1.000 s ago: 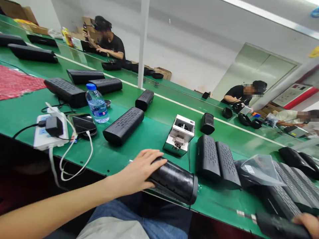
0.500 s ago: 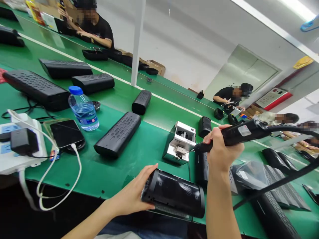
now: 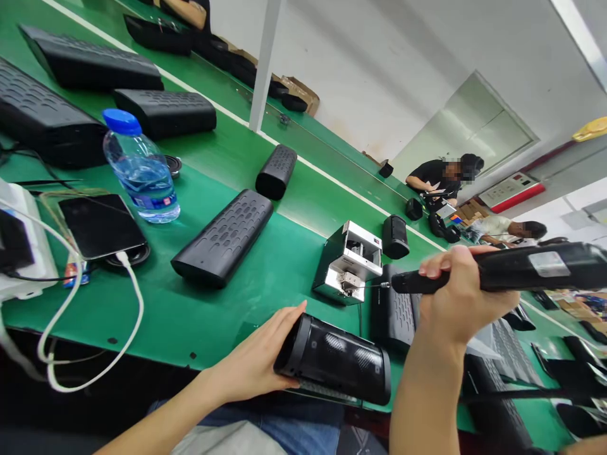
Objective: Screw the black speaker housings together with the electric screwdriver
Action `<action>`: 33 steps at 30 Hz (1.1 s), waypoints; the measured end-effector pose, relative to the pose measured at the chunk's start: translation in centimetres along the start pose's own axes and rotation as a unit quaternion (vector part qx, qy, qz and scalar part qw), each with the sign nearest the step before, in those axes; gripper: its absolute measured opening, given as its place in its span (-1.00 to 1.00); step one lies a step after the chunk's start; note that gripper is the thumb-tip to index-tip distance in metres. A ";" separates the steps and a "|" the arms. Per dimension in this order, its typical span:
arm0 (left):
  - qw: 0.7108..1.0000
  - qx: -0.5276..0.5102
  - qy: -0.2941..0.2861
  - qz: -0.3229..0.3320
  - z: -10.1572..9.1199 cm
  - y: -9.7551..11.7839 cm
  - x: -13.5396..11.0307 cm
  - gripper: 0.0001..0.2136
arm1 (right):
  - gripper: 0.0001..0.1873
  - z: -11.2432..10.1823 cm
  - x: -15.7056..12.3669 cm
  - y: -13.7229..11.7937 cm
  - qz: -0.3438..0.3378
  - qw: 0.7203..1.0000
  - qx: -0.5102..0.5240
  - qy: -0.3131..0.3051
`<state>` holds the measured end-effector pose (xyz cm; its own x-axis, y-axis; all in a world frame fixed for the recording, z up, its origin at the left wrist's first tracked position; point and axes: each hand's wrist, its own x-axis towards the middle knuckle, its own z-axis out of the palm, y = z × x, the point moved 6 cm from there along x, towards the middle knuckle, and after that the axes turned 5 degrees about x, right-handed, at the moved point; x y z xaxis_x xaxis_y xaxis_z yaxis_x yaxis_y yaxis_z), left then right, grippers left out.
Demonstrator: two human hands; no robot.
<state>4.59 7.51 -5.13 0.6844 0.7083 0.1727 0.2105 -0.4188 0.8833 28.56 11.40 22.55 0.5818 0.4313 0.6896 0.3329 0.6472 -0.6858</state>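
My left hand [image 3: 260,354] grips the left end of a black speaker housing [image 3: 341,360], which lies tilted at the table's near edge. In my right hand [image 3: 450,297] is a black electric screwdriver [image 3: 516,268], held roughly level and pointing left. Its thin bit reaches to the front of a silver screw feeder [image 3: 351,262]; whether a screw sits on the tip is too small to tell. Behind the screwdriver's nose lies another black speaker housing [image 3: 393,316], partly hidden by my right arm.
On the left are a water bottle [image 3: 142,167], a phone [image 3: 102,224] with a white cable, and a power strip [image 3: 28,253]. More black housings [image 3: 225,237] stand about the green table [image 3: 284,253]. A white post [image 3: 265,69] rises behind. Co-workers [image 3: 436,177] sit across.
The screwdriver has drawn back to the right from the screw feeder, so more of its bit shows. My left hand keeps hold of the housing. The camera view has shifted.
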 end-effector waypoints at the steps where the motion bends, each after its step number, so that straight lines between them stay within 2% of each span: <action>1: 1.000 -0.001 0.000 -0.001 0.0 0.0 0.0 0.41 | -0.81 0.2 0.2 -0.1 -0.008 1.000 -0.003 -0.001; 9: 1.000 0.003 0.001 0.009 0.1 0.0 0.1 0.44 | -0.77 1.1 0.4 2.2 0.044 0.999 -0.017 -0.004; 18: 1.000 0.000 0.011 0.016 0.0 0.1 0.1 0.43 | -0.76 0.7 -0.5 1.7 0.058 0.998 -0.023 0.000; 21: 1.000 0.007 0.013 0.025 0.2 0.0 0.1 0.43 | -0.74 0.6 -1.2 0.6 0.072 0.997 -0.019 -0.007; 24: 0.999 0.005 0.017 0.030 0.3 -0.1 0.2 0.42 | -0.74 0.8 -2.0 -1.5 0.074 0.997 -0.006 -0.013; 28: 1.000 -0.001 0.013 0.024 0.4 0.0 0.3 0.38 | -0.70 2.0 -3.2 -4.4 0.078 0.996 0.019 -0.030; 33: 1.000 0.000 0.008 0.014 0.2 0.3 0.3 0.36 | -0.68 3.4 -4.3 -5.8 0.083 0.994 0.024 -0.061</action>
<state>5.06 7.47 -4.87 0.6785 0.7053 0.2053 0.1915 -0.4396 0.8775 21.59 7.93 24.40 0.5300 0.6064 0.5927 0.2021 0.5885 -0.7829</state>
